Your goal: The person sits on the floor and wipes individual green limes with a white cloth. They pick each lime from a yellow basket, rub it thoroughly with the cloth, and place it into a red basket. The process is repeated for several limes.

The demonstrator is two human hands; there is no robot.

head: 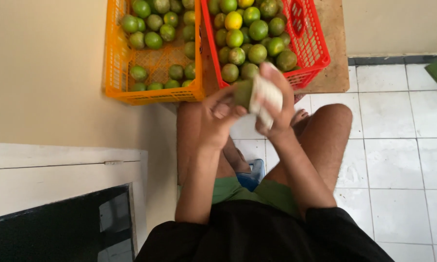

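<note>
Above the knees of the seated person, between the 2 hands, sits a green fruit point(242, 92), most likely a citrus. It is held in the air just in front of the red crate point(311, 46), not touching it. The left hand point(217, 119) closes its fingers around the left side of the fruit and grips it. The right hand point(276, 109) presses a white cloth point(266, 97) against the right side, with the fingers curled over the cloth. The fruit looks almost round, so its long axis is hard to tell; the cloth hides 1 half, and I cannot see which way the stem end points.

As a judgement, the wiping of this fruit is in the middle. The red crate is nearly full of green and yellow fruits, and the orange crate point(116, 58) beside it on the left is only partly filled, with its mesh bottom visible in the near part. Which crate holds finished fruit I cannot tell, but many fruits seem to remain.

Both crates rest on a wooden board point(335, 73), beside a white tile floor point(398, 160).
</note>
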